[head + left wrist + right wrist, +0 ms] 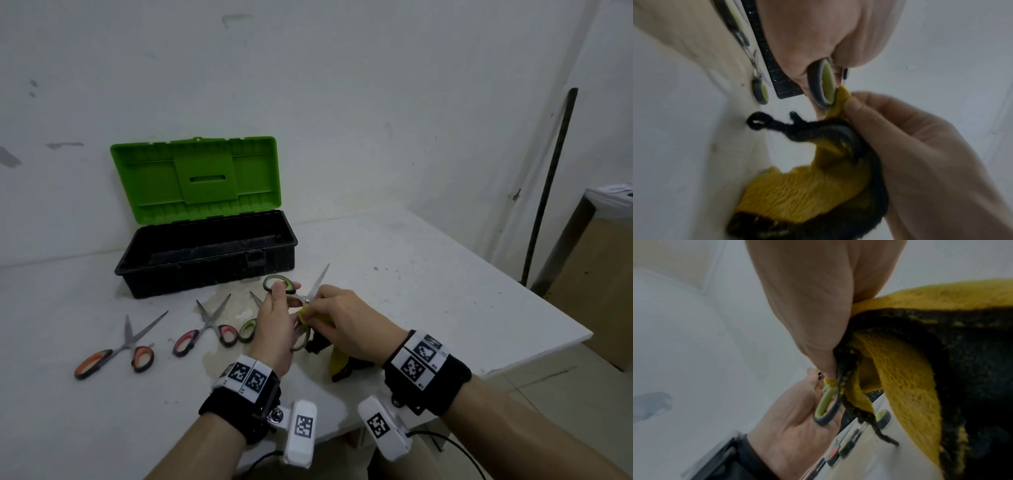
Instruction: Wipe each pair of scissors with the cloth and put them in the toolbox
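My left hand (pixel 274 318) grips the handles of green-handled scissors (pixel 279 284), held above the table with the blades (pixel 320 281) pointing up and to the right. My right hand (pixel 342 317) pinches a yellow and black cloth (pixel 337 363) against the scissors near the pivot. In the left wrist view the green handle loop (pixel 825 84) sits between my fingers, with the cloth (pixel 807 191) hanging below. In the right wrist view the cloth (pixel 920 369) fills the right side. The open toolbox (pixel 205 257), black with a green lid, stands behind my hands.
On the white table (pixel 428 281) lie orange-handled scissors (pixel 116 353), pink-handled scissors (pixel 205 329) and another green-handled pair (pixel 248 329), partly hidden by my left hand. The table's right edge drops off near a cardboard box (pixel 596 281) and a dark pole (pixel 548 192).
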